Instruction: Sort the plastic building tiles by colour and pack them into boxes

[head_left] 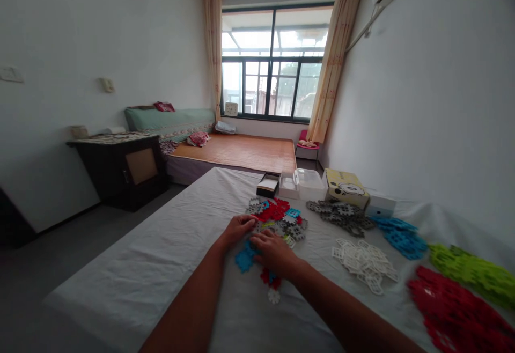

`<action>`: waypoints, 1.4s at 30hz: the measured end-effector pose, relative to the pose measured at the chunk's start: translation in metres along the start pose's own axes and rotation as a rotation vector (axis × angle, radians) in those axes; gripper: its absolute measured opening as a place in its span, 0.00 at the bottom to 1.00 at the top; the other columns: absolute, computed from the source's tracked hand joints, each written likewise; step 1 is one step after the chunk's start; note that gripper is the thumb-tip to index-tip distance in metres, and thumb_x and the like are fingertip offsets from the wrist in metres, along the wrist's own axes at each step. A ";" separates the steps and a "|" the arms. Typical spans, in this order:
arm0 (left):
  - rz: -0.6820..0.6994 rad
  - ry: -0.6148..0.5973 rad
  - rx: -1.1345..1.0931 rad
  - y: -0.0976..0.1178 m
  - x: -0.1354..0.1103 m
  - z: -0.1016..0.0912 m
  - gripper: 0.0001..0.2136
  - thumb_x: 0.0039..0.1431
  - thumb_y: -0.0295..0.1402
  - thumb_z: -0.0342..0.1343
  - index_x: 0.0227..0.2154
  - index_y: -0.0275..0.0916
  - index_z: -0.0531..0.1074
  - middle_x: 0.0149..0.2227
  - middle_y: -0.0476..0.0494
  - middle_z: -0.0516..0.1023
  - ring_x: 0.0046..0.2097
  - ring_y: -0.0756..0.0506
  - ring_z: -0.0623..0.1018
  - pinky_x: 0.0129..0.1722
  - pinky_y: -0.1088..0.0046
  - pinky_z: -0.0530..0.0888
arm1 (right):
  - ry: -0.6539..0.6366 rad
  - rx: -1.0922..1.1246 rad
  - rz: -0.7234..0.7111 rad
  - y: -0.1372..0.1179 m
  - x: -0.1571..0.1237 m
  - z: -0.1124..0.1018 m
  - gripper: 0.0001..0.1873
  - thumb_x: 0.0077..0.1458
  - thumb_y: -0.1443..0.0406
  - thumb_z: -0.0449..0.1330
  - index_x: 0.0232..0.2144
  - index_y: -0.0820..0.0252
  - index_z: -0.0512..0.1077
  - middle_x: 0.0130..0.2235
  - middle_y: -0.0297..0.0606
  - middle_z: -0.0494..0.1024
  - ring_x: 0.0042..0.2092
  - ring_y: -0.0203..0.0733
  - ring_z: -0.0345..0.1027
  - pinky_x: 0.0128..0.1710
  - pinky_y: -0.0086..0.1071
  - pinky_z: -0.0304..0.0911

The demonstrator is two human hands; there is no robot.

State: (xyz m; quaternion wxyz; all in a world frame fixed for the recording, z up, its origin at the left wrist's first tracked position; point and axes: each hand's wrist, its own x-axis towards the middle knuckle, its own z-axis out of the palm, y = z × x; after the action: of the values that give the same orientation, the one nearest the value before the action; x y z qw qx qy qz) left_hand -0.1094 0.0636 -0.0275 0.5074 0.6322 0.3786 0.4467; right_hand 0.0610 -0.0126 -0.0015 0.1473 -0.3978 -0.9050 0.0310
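A jumble of flat plastic interlocking pieces in red, grey, blue and white (277,211) lies on the cloth-covered table in front of me. My left hand (240,228) is closed at its left edge, thumb and finger pinching a piece mostly hidden by the fingertips. My right hand (276,250) bends over the near side, its fingers curled onto the pieces. A blue piece (244,257) sticks out between the two hands. Below my right hand, red pieces (264,276) and a round white piece (274,295) show. Whether all these are joined I cannot tell.
Sorted piles of grey (341,214), white (364,262), blue (400,236), green (470,270) and red pieces (458,310) lie to the right. Behind stand a black open box (268,184), a clear plastic container (310,183) and a yellow box (346,188). A bed (241,149) is beyond the table.
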 end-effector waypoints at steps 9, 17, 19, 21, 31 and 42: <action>-0.027 -0.001 -0.001 -0.002 0.002 0.000 0.18 0.45 0.43 0.61 0.33 0.32 0.77 0.27 0.44 0.77 0.30 0.47 0.74 0.31 0.73 0.69 | 0.225 -0.086 -0.012 0.000 -0.015 -0.024 0.12 0.60 0.61 0.51 0.42 0.54 0.70 0.41 0.39 0.75 0.45 0.43 0.64 0.47 0.38 0.58; -0.088 0.043 0.005 -0.004 0.005 -0.001 0.18 0.43 0.44 0.61 0.34 0.34 0.77 0.30 0.44 0.78 0.34 0.45 0.75 0.36 0.71 0.71 | 0.342 0.247 0.395 0.104 -0.098 -0.070 0.15 0.55 0.58 0.54 0.43 0.57 0.71 0.30 0.35 0.76 0.30 0.38 0.69 0.33 0.30 0.63; -0.094 0.045 0.006 -0.006 0.006 -0.002 0.18 0.44 0.44 0.61 0.34 0.34 0.77 0.30 0.44 0.78 0.34 0.45 0.76 0.35 0.71 0.71 | 0.411 0.254 0.532 0.149 -0.129 -0.080 0.17 0.52 0.56 0.55 0.41 0.59 0.70 0.30 0.36 0.77 0.30 0.39 0.70 0.32 0.30 0.64; -0.103 0.042 0.009 -0.005 0.007 -0.003 0.18 0.44 0.43 0.62 0.34 0.35 0.77 0.31 0.44 0.79 0.35 0.45 0.76 0.35 0.72 0.71 | 0.487 0.201 0.677 0.198 -0.164 -0.093 0.17 0.50 0.55 0.55 0.38 0.59 0.70 0.33 0.39 0.78 0.34 0.41 0.72 0.33 0.31 0.64; -0.150 0.082 -0.020 -0.006 0.008 -0.006 0.18 0.44 0.44 0.63 0.36 0.37 0.77 0.35 0.43 0.80 0.38 0.44 0.77 0.37 0.72 0.72 | 0.598 -0.098 1.231 0.327 -0.261 -0.127 0.16 0.50 0.61 0.52 0.38 0.64 0.72 0.31 0.46 0.78 0.32 0.46 0.73 0.31 0.35 0.64; -0.101 0.035 -0.025 -0.003 0.006 0.000 0.18 0.45 0.43 0.62 0.34 0.34 0.77 0.32 0.44 0.78 0.36 0.45 0.75 0.37 0.71 0.71 | 0.315 0.068 0.480 0.175 -0.130 -0.075 0.14 0.54 0.62 0.51 0.41 0.58 0.70 0.40 0.42 0.74 0.38 0.42 0.70 0.41 0.34 0.64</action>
State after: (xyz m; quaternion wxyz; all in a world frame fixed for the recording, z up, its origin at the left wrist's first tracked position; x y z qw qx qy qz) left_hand -0.1076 0.0692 -0.0291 0.5303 0.5980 0.4133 0.4363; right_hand 0.2904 0.0078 0.0079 0.2877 -0.5956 -0.7493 0.0333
